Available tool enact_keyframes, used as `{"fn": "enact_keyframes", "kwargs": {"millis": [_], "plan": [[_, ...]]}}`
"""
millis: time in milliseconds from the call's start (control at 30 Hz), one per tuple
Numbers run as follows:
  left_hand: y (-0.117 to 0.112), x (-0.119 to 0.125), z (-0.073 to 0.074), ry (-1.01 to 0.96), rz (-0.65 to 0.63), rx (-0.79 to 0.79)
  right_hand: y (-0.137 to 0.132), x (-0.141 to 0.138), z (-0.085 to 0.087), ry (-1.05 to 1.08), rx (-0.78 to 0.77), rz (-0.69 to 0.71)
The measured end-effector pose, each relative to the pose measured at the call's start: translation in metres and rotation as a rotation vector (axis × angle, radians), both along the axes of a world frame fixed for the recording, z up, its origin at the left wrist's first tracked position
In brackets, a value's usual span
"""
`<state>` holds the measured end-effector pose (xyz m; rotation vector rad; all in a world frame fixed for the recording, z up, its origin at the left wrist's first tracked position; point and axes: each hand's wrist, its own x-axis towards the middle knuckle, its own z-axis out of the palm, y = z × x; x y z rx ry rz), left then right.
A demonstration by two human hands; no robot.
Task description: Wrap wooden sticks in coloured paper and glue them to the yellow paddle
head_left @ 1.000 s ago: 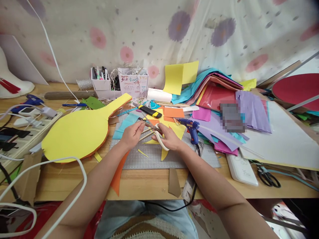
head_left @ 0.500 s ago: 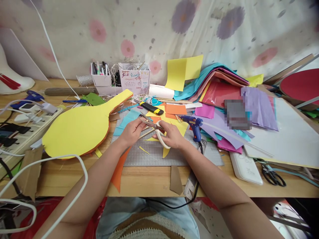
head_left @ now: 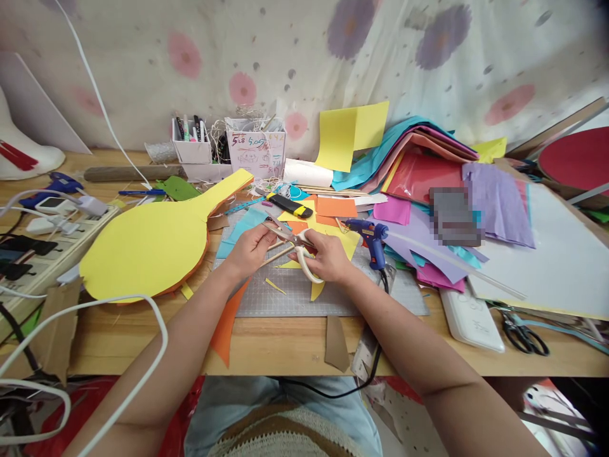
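Observation:
My right hand (head_left: 328,255) grips a pair of white-handled scissors (head_left: 303,255), fingers through the loops, its blades parted and pointing left. My left hand (head_left: 250,251) is closed in a pinch beside the blade tips; what sits between its fingers is too small to make out. A thin wooden stick (head_left: 278,256) shows just right of the left fingers. Below both hands lies a grey cutting mat (head_left: 266,306) with yellow paper scraps (head_left: 276,286). A black-and-yellow utility knife (head_left: 288,205) rests behind the scissors. To the right of my right hand is a blue glue gun (head_left: 373,241).
A large yellow banjo-shaped cutout (head_left: 147,247) lies at left, near a power strip (head_left: 42,254) and a looping white cable (head_left: 159,330). Coloured paper (head_left: 419,158) is piled at back right. Black-handled scissors (head_left: 526,335) and a white power bank (head_left: 471,324) lie at right.
The scissor blades stand wider apart and show more clearly beside my left fingers. Both hands stay in nearly the same place, and the view has shifted very slightly.

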<state>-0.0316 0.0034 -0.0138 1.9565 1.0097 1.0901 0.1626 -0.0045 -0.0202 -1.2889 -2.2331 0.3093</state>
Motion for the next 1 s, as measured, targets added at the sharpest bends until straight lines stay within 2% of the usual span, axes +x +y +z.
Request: {"fn": "enact_keyframes", "kwargs": {"millis": [233, 433, 700, 833, 900, 1000], "plan": [[0.002, 0.000, -0.001, 0.000, -0.002, -0.033, 0.003, 0.006, 0.002, -0.022, 0.043, 0.057], [0.002, 0.002, 0.000, 0.055, -0.033, 0.019, 0.006, 0.003, 0.004, -0.023, 0.076, 0.068], [0.001, 0.003, 0.002, 0.052, -0.011, 0.008, 0.004, -0.001, -0.002, 0.062, 0.003, 0.008], [0.000, 0.001, 0.005, 0.079, 0.004, 0.013, 0.004, -0.004, -0.001, 0.081, -0.070, -0.100], [-0.002, 0.001, 0.007, 0.106, 0.015, 0.008, 0.005, -0.002, 0.000, 0.040, -0.108, -0.224], [-0.005, 0.001, 0.008, 0.154, 0.048, 0.010, 0.008, 0.006, 0.003, -0.139, -0.155, -0.413]]}}
